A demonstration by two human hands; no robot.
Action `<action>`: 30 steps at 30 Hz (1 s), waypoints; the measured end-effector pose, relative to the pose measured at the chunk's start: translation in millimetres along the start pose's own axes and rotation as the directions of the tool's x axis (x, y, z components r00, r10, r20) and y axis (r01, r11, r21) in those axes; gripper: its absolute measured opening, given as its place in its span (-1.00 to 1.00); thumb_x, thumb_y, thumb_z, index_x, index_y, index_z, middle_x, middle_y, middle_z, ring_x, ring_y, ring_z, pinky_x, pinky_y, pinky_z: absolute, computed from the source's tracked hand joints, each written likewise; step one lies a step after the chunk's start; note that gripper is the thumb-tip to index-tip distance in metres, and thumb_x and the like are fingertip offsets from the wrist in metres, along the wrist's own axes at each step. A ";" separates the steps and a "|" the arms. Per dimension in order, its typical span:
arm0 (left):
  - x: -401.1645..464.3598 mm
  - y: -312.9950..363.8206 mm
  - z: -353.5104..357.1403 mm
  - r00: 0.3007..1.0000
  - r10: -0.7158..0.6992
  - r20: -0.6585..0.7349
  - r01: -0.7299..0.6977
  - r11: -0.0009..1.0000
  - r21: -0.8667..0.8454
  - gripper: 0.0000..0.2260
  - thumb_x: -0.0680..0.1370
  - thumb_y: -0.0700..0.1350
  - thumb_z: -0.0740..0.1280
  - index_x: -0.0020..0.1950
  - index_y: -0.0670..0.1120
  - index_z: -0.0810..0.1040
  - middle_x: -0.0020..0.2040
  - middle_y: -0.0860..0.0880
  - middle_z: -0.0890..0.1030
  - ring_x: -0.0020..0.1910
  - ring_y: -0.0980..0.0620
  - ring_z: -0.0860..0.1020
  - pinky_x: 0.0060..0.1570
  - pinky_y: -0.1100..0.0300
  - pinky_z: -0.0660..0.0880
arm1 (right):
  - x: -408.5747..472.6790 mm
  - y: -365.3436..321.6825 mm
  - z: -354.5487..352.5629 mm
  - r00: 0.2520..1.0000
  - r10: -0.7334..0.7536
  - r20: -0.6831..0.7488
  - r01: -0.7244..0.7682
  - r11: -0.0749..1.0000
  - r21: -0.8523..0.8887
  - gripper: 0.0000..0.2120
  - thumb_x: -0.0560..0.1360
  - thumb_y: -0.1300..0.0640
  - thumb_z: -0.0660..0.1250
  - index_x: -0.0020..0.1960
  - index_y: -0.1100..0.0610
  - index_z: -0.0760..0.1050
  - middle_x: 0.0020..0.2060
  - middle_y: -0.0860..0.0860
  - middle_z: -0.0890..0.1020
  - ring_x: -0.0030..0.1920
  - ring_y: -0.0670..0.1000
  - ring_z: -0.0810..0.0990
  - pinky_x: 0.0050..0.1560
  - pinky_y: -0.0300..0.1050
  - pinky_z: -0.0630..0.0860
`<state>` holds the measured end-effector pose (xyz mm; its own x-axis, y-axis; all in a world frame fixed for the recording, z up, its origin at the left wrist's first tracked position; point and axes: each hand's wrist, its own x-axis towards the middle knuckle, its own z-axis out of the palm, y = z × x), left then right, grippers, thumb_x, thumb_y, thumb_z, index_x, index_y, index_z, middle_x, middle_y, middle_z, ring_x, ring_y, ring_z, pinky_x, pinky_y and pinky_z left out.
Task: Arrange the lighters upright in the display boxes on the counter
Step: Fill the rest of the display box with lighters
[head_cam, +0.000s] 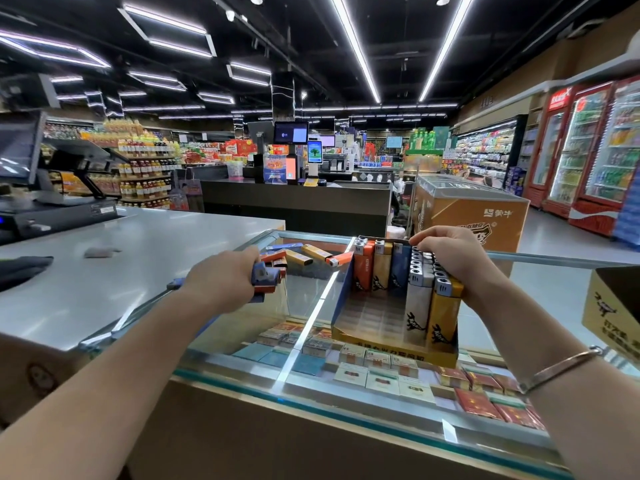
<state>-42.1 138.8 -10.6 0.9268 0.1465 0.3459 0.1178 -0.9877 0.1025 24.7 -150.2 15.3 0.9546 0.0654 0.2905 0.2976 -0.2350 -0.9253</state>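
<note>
A yellow display box (394, 353) stands on the glass counter (304, 289). Inside it, several lighters (417, 306) stand upright in rows along the back and right side; its left front floor is bare. My right hand (446, 254) rests on the tops of the right-hand rows, fingers curled over the box's back edge. My left hand (228, 282) grips a bunch of blue and orange lighters (265, 280) over the glass, left of the box. Several loose lighters (304, 256) lie flat on the glass beyond that hand.
A second yellow box (613, 306) sits at the right edge of the counter. Cigarette packs (381, 372) fill the case under the glass. A grey countertop (121, 258) with a till (41, 202) lies to the left. A freezer chest (467, 206) stands behind.
</note>
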 end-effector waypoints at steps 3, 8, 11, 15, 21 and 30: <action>6.9 2.3 4.9 0.994 -0.003 0.112 0.000 0.999 0.032 -0.72 0.46 -0.10 0.39 0.11 0.01 0.40 0.09 -0.06 0.56 -0.03 -0.03 0.51 -0.04 0.07 0.51 | 0.6 0.3 0.0 1.000 0.004 0.006 -0.004 1.000 0.000 -0.79 0.48 0.37 0.19 -0.18 0.19 0.57 -0.24 0.09 0.59 -0.37 -0.11 0.54 -0.54 -0.37 0.43; 13.8 3.2 1.4 0.979 0.060 0.196 -0.072 0.996 0.051 -0.74 0.45 -0.12 0.40 -0.03 0.06 0.33 -0.02 0.01 0.49 -0.10 0.05 0.43 -0.20 0.23 0.34 | 1.5 0.9 -0.4 1.000 0.002 0.001 -0.002 1.000 -0.002 -0.79 0.48 0.37 0.20 -0.18 0.18 0.57 -0.23 0.08 0.58 -0.34 -0.09 0.54 -0.54 -0.37 0.42; 15.8 2.4 3.0 0.970 0.080 0.231 -0.088 0.996 0.024 -0.74 0.44 -0.13 0.41 -0.04 0.03 0.34 -0.05 0.00 0.49 -0.09 0.01 0.45 -0.17 0.19 0.37 | 1.7 0.7 -0.1 1.000 0.006 0.010 -0.006 1.000 -0.001 -0.80 0.48 0.36 0.20 -0.17 0.18 0.57 -0.22 0.10 0.59 -0.32 -0.06 0.56 -0.52 -0.34 0.45; 15.4 2.4 9.7 0.976 0.166 0.139 -0.160 0.986 -0.054 -0.75 0.44 -0.15 0.40 -0.07 0.05 0.34 -0.13 0.02 0.48 -0.14 0.00 0.47 -0.21 0.18 0.41 | 2.5 1.6 -0.5 1.000 0.004 0.009 -0.004 1.000 -0.007 -0.80 0.48 0.36 0.20 -0.17 0.17 0.56 -0.21 0.11 0.59 -0.30 -0.06 0.56 -0.52 -0.35 0.46; 12.1 18.5 15.1 0.927 0.330 -0.178 -0.371 0.879 -0.299 -0.76 0.46 -0.23 0.37 0.06 0.02 0.48 -0.14 0.03 0.53 -0.19 0.04 0.51 -0.24 0.13 0.49 | 3.6 2.5 -0.4 1.000 -0.021 0.006 0.021 0.998 -0.054 -0.79 0.48 0.35 0.20 -0.18 0.16 0.57 -0.21 0.07 0.59 -0.29 -0.11 0.54 -0.55 -0.44 0.39; 30.6 86.9 -10.2 0.922 0.159 -0.353 -0.387 0.359 -0.850 -0.88 0.44 -0.24 0.40 -0.06 -0.10 0.54 -0.16 -0.21 0.59 -0.27 0.09 0.58 -0.29 0.37 0.52 | 8.1 4.4 -3.6 0.997 -0.022 0.075 0.034 0.987 -0.157 -0.82 0.49 0.28 0.23 -0.17 0.08 0.56 -0.13 0.04 0.59 -0.26 -0.11 0.55 -0.48 -0.41 0.42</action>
<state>-7.2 58.0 18.4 0.7477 -0.0027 0.6641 -0.6190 -0.3650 0.6954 33.8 -154.2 14.5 0.9457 0.1431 0.2919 0.3248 -0.3818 -0.8653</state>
